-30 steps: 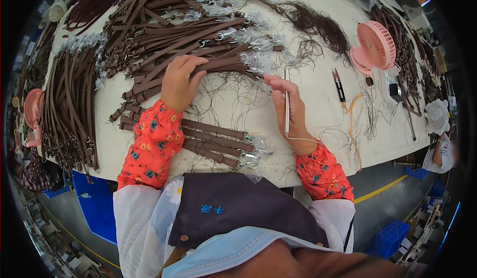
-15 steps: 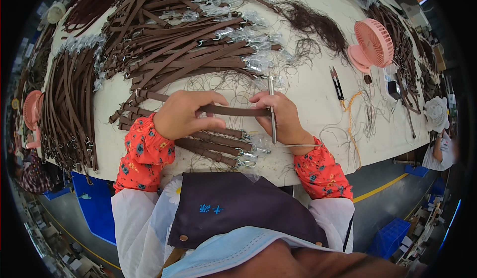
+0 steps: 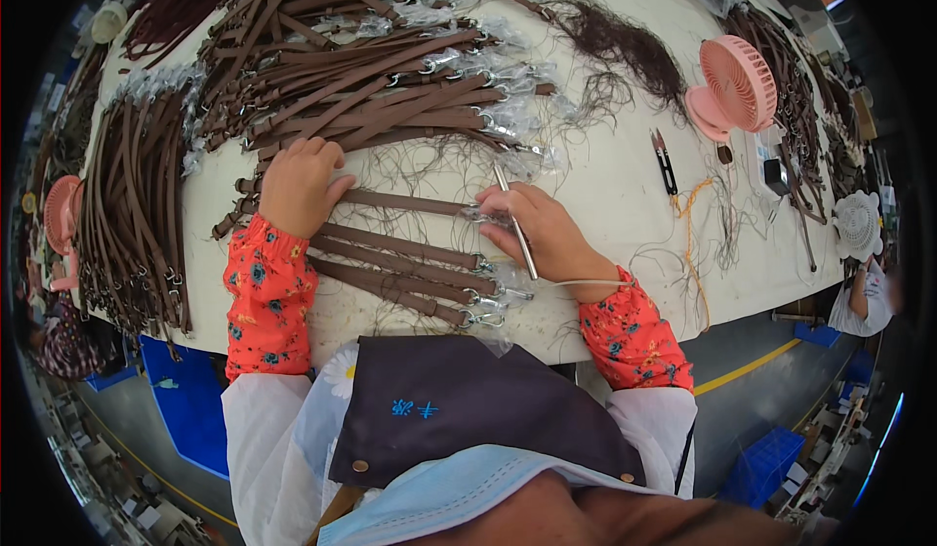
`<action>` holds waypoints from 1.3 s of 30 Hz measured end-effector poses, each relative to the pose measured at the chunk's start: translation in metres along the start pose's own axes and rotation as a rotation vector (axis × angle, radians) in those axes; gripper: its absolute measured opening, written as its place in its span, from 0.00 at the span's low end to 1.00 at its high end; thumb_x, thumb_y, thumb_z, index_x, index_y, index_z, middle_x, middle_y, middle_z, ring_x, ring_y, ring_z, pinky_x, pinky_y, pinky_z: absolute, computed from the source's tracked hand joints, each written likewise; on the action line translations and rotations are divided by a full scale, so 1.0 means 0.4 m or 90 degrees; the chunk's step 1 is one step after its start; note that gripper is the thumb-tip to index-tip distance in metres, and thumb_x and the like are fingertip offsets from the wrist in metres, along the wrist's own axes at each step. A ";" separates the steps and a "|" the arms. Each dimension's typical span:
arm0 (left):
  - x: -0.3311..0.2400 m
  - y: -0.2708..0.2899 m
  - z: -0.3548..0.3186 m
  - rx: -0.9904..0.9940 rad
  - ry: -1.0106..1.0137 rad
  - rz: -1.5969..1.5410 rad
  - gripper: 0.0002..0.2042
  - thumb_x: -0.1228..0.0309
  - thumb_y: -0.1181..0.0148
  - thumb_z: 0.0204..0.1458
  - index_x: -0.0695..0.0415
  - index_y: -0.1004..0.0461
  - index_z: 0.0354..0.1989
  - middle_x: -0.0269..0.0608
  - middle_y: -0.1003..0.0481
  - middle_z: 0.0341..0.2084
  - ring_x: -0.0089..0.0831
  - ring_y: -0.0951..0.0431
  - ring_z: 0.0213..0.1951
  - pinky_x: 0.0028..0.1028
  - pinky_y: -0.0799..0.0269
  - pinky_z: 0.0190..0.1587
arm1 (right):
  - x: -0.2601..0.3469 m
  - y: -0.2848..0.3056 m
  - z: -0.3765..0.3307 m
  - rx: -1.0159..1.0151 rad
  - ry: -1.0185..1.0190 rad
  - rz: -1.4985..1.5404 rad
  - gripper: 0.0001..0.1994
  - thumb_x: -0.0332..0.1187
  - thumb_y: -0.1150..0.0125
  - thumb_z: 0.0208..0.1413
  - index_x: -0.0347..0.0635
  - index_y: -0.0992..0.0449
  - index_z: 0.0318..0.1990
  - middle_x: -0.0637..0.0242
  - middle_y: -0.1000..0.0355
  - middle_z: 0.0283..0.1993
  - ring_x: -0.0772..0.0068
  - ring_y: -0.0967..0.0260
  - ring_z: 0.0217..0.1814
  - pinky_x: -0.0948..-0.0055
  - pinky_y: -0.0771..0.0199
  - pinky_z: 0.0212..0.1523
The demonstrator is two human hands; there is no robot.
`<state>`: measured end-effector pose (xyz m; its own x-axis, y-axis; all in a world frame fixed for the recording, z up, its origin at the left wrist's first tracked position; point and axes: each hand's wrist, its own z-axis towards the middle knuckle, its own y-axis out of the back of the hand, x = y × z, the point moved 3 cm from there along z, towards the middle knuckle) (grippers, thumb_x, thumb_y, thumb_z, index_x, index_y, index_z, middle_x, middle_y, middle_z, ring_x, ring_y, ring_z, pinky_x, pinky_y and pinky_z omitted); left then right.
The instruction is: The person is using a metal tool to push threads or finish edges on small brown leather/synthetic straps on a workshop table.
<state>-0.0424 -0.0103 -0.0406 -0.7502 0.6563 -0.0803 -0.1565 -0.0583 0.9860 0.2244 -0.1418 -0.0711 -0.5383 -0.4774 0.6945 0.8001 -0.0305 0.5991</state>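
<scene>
A: Looking through the head view, what might go wrong for us here?

B: Loose threads (image 3: 434, 167), we think — they curl across the pale worktop (image 3: 595, 180) and could catch under the brown strap (image 3: 405, 202). The thin pale cord (image 3: 592, 283) at our right wrist might snag as well.

A: Where are our hands?

B: Apart. Our right hand (image 3: 545, 231) has the slim metal rod (image 3: 517, 222) in its fingers, fingertips at the strap's clip end. Our left hand (image 3: 301, 187) curls over the other end; we can't tell whether it grips. The strap stretches between them, just beyond the small row of straps (image 3: 410, 246) and short of the big pile (image 3: 332, 92).

A: And if our right fingers slackened?

B: The smooth, round rod could roll, or its hard end scuff the strap.

A: Materials?

B: Flat, matt, leather-like straps; shiny, curved metal clips (image 3: 485, 320); crinkled clear plastic (image 3: 512, 278); and a hair-fine, dark thread heap (image 3: 625, 43) — easily tangled.
</scene>
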 end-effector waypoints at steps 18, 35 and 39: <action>-0.218 -0.105 0.029 0.102 -0.119 -0.575 0.13 0.80 0.35 0.45 0.58 0.26 0.40 0.37 0.29 0.31 0.25 0.32 0.24 0.25 0.35 0.28 | 0.028 0.057 0.020 0.067 0.080 -0.135 0.11 0.23 0.40 0.43 0.45 0.27 0.38 0.67 0.29 0.32 0.59 0.33 0.43 0.63 0.36 0.47; -0.278 -0.110 -0.006 -0.091 -0.252 -0.348 0.07 0.73 0.34 0.45 0.53 0.22 0.34 0.33 0.27 0.28 0.33 0.23 0.30 0.28 0.28 0.26 | 0.027 0.027 -0.008 -0.116 -0.221 0.389 0.17 0.36 0.54 0.67 0.35 0.38 0.57 0.61 0.27 0.43 0.76 0.28 0.40 0.76 0.29 0.44; -0.290 -0.092 -0.005 -0.145 -0.289 -0.329 0.05 0.74 0.37 0.45 0.55 0.26 0.30 0.33 0.30 0.26 0.33 0.25 0.31 0.30 0.28 0.27 | 0.023 0.011 -0.004 -0.111 -0.265 0.421 0.17 0.36 0.55 0.67 0.34 0.38 0.57 0.60 0.28 0.42 0.77 0.28 0.37 0.76 0.28 0.43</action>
<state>0.0491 -0.0858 -0.0681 -0.2113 0.8873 -0.4100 -0.5856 0.2210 0.7799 0.2234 -0.1478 -0.0630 0.0351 -0.0787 0.9963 0.9993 -0.0081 -0.0358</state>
